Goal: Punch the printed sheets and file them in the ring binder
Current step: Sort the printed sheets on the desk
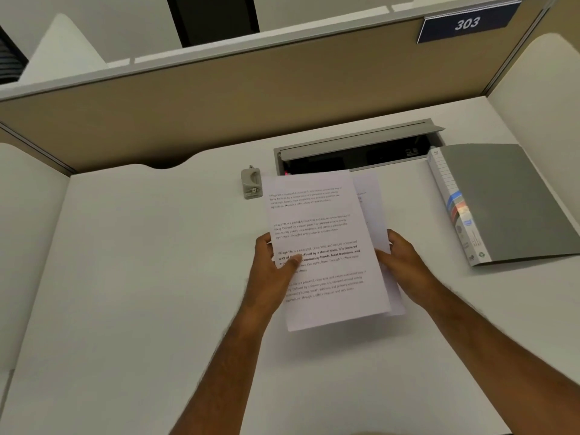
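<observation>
I hold printed white sheets (323, 233) above the middle of the white desk (141, 277). My left hand (273, 271) grips their left edge, thumb on the printed front page. My right hand (405, 265) grips the right edge, where a second sheet sticks out behind the first. A small grey hole punch (251, 183) stands on the desk just beyond the sheets' top left corner. The grey ring binder (508, 202) lies closed at the right of the desk, its labelled spine facing me.
An open cable tray (357, 152) with a raised grey lid is sunk into the desk behind the sheets. A beige partition (251, 98) with a "303" sign (467, 23) closes the back; white side panels stand at left and right.
</observation>
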A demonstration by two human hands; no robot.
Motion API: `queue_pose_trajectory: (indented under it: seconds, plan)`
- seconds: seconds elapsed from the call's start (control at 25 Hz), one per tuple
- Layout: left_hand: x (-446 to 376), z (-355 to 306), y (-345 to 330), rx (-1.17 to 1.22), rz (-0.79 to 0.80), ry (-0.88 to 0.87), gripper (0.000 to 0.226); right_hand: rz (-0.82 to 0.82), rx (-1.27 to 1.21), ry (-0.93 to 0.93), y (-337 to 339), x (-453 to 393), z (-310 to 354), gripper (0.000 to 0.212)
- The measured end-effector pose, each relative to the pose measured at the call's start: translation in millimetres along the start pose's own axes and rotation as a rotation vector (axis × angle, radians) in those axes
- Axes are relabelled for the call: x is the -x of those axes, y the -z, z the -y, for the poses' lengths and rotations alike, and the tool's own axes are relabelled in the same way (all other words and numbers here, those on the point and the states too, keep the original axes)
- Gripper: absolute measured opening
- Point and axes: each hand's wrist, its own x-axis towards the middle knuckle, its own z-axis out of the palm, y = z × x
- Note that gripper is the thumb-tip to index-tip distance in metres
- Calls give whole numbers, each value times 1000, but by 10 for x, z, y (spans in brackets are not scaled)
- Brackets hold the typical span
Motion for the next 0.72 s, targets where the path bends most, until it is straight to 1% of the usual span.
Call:
queue_pose_trajectory:
  seconds: [0.08, 0.16, 0.28, 0.36, 0.44, 0.52, 0.6, 0.72]
  plan:
    - [-21, 93, -14, -45, -4, 10, 52, -5, -76, -12, -28, 16, 102, 35]
    - [-41, 172, -33, -69, -18, 43, 50, 0, -96, -5, -63, 25, 162, 31]
    - [-64, 250, -53, 49, -24, 116, 45, -29, -60, 27, -104, 11, 174, 32]
    - [-88, 282, -61, 107, 31, 136, 45, -38, -66, 35, -138, 11, 173, 33]
    - [-104, 300, -76, 98, 87, 126, 43, -17, -129, 15, -188, 27, 204, 36]
    - [-114, 284, -94, 68, 87, 105, 40, 4, -140, 30, -236, 58, 257, 31]
    - [-125, 229, -99, 58, 60, 78, 39, 14, -38, 113, -258, 72, 292, 24]
    - [-142, 56, -74, 54, 38, -6, 39, -12, 55, 223, -261, 89, 398, 24]
